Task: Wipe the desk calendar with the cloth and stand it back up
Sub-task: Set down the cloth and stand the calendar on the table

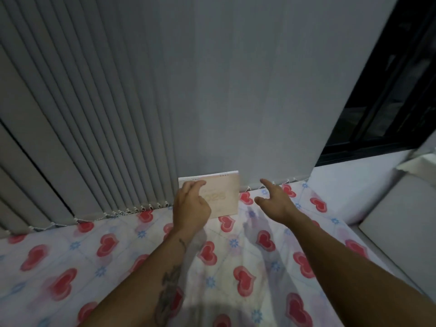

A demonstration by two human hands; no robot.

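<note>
A pale pink desk calendar (225, 194) stands upright at the far edge of the heart-patterned surface, against the grey blinds. My left hand (190, 206) is in front of its left half, fingers curled near its top left corner; whether they grip it is unclear. To the right of the calendar my right hand (273, 200) hovers with fingers spread and nothing in it. No cloth is in view.
A white sheet with red hearts (106, 251) covers the surface. Grey vertical blinds (118, 114) hang behind it. A dark window frame (389, 102) is at the upper right, with a white ledge and grey cushion (396, 223) below it.
</note>
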